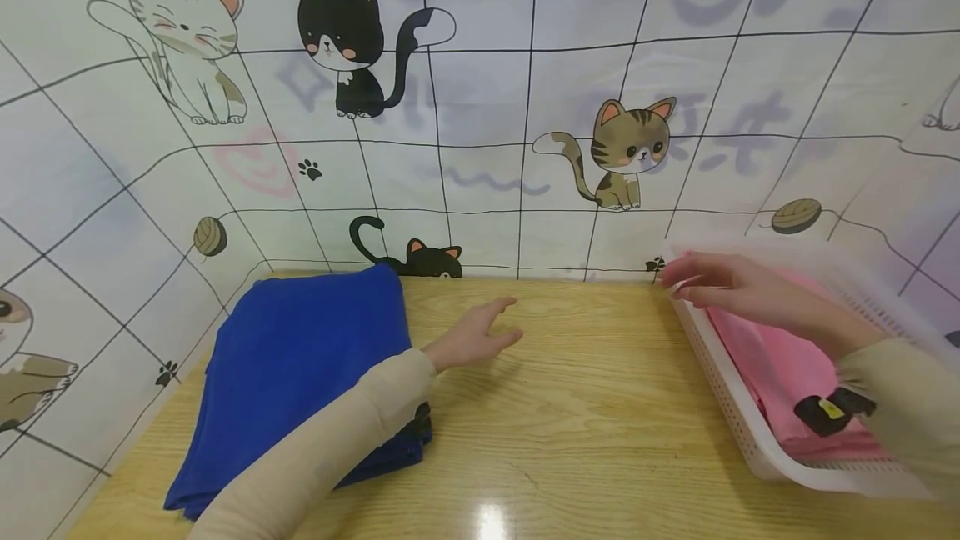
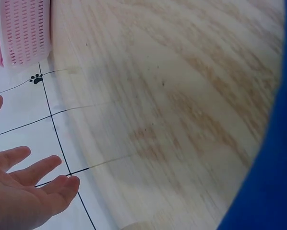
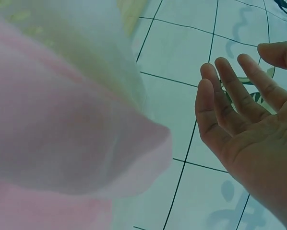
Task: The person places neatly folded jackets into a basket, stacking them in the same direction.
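My left hand [image 1: 472, 338] hovers over the wooden table, its fingers apart and holding nothing. Left of it lies a folded blue cloth [image 1: 315, 348], partly covered by my left forearm. The left wrist view shows the same hand [image 2: 26, 194] with loosely bent fingers. My right hand [image 1: 738, 286] is over the far left corner of a white plastic basket [image 1: 720, 373], with nothing in its grasp. Inside the basket lies pink folded cloth [image 1: 783, 382]. In the right wrist view, my right hand [image 3: 256, 129] has relaxed fingers, beside a blurred pale pink-white edge [image 3: 148, 148].
The wooden table [image 1: 585, 407] runs between the blue cloth and the basket. Behind it stands a white wall covering [image 1: 480, 107] printed with cats and grid lines. A dark strapped item with a yellow mark [image 1: 831, 408] sits at my right cuff, over the basket.
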`<state>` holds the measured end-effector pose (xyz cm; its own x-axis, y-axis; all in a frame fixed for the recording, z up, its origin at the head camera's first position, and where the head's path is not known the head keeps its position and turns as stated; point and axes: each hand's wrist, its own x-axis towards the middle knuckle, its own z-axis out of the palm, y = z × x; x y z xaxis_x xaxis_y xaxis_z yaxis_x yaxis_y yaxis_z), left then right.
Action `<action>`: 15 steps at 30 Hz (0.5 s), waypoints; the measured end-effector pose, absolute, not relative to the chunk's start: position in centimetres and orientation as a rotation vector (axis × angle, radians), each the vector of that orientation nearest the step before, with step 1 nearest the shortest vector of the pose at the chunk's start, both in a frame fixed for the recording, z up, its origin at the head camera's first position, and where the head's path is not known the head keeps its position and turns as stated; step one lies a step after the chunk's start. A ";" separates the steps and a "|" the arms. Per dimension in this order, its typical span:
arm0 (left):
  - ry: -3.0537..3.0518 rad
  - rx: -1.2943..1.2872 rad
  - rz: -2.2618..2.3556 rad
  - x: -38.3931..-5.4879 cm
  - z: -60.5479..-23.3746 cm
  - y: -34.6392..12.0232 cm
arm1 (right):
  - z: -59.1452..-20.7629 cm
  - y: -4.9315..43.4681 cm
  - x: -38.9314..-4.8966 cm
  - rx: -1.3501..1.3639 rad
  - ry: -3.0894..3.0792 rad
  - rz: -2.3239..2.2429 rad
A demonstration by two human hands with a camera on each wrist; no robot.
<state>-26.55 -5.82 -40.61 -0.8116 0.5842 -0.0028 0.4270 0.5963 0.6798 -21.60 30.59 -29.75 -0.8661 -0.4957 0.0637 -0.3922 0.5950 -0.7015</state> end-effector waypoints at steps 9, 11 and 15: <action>2.574 0.865 1.038 -25.8 -39.4 -7.0 | -30.1 28.6 -22.1 -0.822 2.664 -1.150; 2.573 0.867 1.032 -25.6 -39.1 -7.2 | -30.1 28.2 -22.2 -0.816 2.656 -1.147; 2.571 0.867 1.037 -25.3 -38.6 -7.7 | -30.1 27.2 -22.3 -0.808 2.624 -1.158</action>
<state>-25.33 -7.72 -38.58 -0.7963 0.6049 0.0028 0.4376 0.5729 0.6930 -22.32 27.20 -30.11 -0.8409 -0.5369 0.0680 -0.4120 0.5537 -0.7236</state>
